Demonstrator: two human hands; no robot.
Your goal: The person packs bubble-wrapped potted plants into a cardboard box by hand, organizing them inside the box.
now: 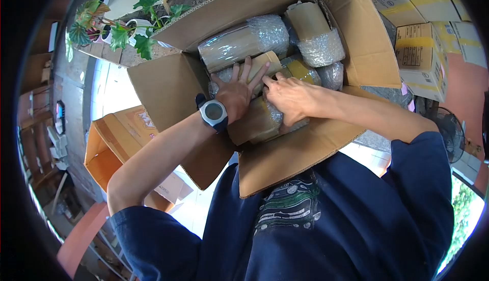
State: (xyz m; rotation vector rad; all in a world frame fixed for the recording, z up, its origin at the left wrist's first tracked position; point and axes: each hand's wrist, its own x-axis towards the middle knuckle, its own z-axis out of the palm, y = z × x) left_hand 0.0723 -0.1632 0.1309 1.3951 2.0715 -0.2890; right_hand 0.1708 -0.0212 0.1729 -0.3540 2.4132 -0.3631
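Note:
My left hand (238,91), with a watch (213,111) at its wrist, lies with spread fingers on wrapped packages inside a large open cardboard box (300,158). A tan cardboard piece (268,62) shows just beyond its fingertips. Beside it, my right hand (289,97) is closed, its fingers curled down against the packages; what they grip is hidden. Below the hands sits a package in cardboard and bubble wrap (260,120). Farther back in the box are a long bubble-wrapped roll (244,41) and a thick wrapped cylinder (316,34).
Potted plants (132,34) stand on a wooden surface at the back left. An open orange-brown carton (114,138) is at the left. Taped cartons (420,59) are stacked at the right, with a dark fan (448,133) near them. The box flaps stick outward on its sides.

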